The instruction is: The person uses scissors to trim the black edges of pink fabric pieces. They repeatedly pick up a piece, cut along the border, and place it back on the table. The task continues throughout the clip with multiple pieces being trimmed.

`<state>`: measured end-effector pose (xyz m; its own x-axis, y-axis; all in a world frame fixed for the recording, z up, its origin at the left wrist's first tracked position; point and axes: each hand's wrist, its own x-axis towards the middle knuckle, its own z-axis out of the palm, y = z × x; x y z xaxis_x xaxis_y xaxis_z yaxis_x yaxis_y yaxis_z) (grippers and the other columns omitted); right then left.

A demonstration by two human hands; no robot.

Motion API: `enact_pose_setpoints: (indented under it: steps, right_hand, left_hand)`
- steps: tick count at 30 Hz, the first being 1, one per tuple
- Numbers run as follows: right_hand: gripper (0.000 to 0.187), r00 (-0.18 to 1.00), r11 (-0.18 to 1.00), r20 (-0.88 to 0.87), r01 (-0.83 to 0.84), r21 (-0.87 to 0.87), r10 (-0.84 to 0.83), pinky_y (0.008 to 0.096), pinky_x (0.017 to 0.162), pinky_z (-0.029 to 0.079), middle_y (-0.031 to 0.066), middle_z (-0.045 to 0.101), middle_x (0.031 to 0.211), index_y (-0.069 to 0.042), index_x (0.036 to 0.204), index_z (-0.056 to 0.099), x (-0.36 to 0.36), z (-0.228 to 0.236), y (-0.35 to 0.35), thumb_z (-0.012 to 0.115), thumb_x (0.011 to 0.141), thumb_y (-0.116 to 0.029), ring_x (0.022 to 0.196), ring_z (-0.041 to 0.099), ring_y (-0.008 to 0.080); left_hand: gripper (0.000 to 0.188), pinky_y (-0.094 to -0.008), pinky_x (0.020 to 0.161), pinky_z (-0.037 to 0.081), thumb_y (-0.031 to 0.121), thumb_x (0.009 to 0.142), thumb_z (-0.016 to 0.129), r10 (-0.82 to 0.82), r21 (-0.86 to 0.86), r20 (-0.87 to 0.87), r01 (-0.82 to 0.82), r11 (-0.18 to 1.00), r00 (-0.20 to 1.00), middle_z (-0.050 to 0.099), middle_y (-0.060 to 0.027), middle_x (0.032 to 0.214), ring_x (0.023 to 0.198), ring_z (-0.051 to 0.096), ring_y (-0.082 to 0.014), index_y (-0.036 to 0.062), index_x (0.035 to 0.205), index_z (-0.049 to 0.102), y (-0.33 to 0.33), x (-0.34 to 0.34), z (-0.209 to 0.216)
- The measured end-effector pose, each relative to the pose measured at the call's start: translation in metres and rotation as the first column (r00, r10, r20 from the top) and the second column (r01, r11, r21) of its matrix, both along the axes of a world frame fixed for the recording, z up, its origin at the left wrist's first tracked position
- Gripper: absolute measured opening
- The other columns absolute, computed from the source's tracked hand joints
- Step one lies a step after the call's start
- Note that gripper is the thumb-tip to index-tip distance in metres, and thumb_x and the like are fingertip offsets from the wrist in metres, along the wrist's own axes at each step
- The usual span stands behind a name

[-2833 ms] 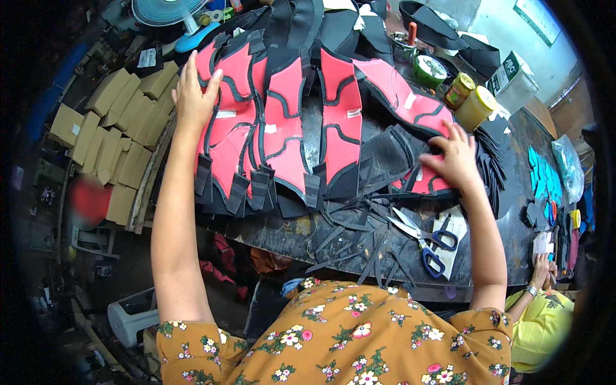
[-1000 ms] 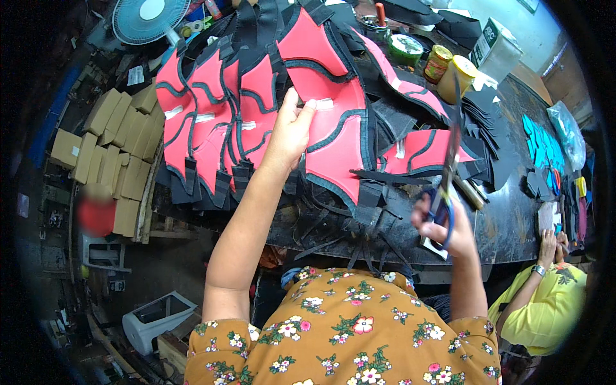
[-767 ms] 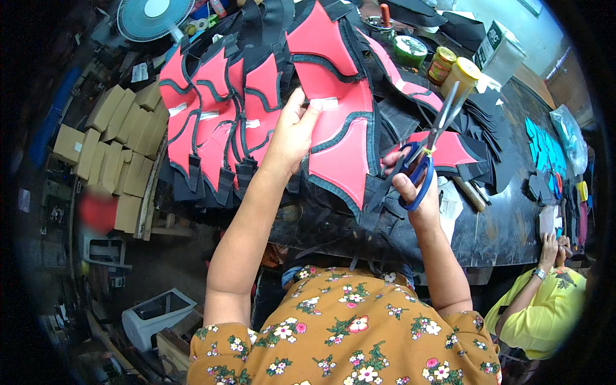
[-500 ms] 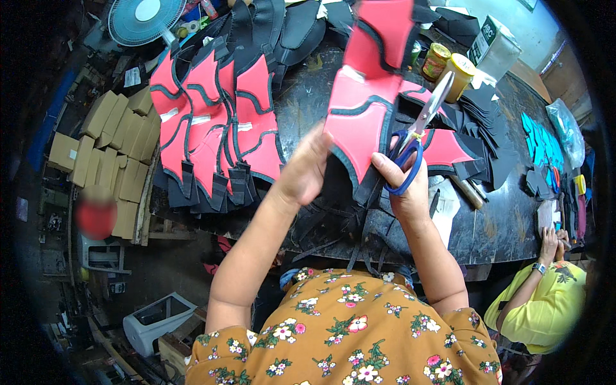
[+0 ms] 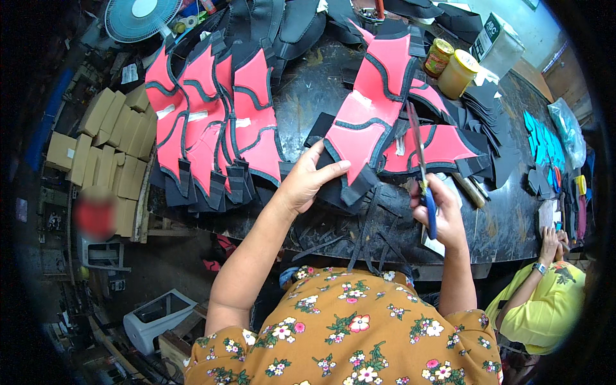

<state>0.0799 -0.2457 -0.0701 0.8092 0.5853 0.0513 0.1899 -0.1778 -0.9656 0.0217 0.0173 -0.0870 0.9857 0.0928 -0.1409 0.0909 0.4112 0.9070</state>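
Note:
My left hand (image 5: 312,178) grips the lower left edge of a pink fabric piece (image 5: 363,142) with black edging and black tabs, its thumb lying on the pink face. The piece slants away from me over the dark table. In my right hand (image 5: 440,208) is a pair of scissors (image 5: 418,144) with blue handles, blades pointing away from me, just right of the piece and apart from it. Beneath and beside the blades lies another pink and black piece (image 5: 436,149). Several similar pink pieces (image 5: 256,122) overlap in a row to the left.
Black cut pieces (image 5: 482,109) are stacked at the right, near a yellow-lidded jar (image 5: 458,74) and a square tin (image 5: 496,40). Black strips (image 5: 367,231) lie by the table's front edge. A co-worker in a yellow shirt (image 5: 545,308) sits at the right. Cardboard boxes (image 5: 102,147) are stacked left.
The pink piece has come down flatter onto the table. My left hand now grips its edge; my right hand has let go of it and moved right with the scissors, turning them more upright.

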Motion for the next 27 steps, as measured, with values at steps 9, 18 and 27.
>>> enact_pose_setpoints:
  steps: [9,18,27]
  right_hand:
    - [0.032,0.97,0.959,0.21,-0.059,-0.277,0.12,0.0281,0.067,0.045,0.007,0.06,0.075,-0.002,0.082,0.06,-0.013,0.017,-0.035,0.083,0.065,-0.017,0.071,0.058,0.0158]
    - [0.035,0.768,0.83,-0.422,-0.554,-0.06,0.482,0.0237,0.059,0.039,-0.0022,0.053,0.072,-0.003,0.084,0.058,0.014,0.01,-0.037,0.075,0.081,-0.033,0.068,0.046,0.0059]
    - [0.035,0.764,0.779,-0.375,-0.609,-0.15,0.526,0.0256,0.057,0.041,-0.0007,0.054,0.066,-0.001,0.078,0.056,0.028,0.024,-0.025,0.077,0.08,-0.03,0.065,0.047,0.0054]
  left_hand:
    - [0.046,-0.03,0.083,0.051,0.008,0.079,0.07,-0.127,0.057,-0.096,0.133,0.989,0.987,0.065,-0.0063,0.105,0.092,0.063,-0.0151,0.0008,0.121,0.053,-0.004,0.016,0.012]
    - [0.051,-0.0275,0.087,0.048,0.009,0.076,0.073,-0.148,0.234,-0.018,0.148,0.961,0.989,0.064,-0.0063,0.108,0.094,0.061,-0.0127,-0.0024,0.122,0.053,0.041,-0.002,0.06]
    - [0.052,-0.026,0.089,0.048,0.008,0.08,0.072,-0.19,0.262,-0.067,0.201,0.944,0.98,0.063,-0.0092,0.111,0.099,0.06,-0.0117,-0.0082,0.123,0.048,0.046,-0.008,0.06]
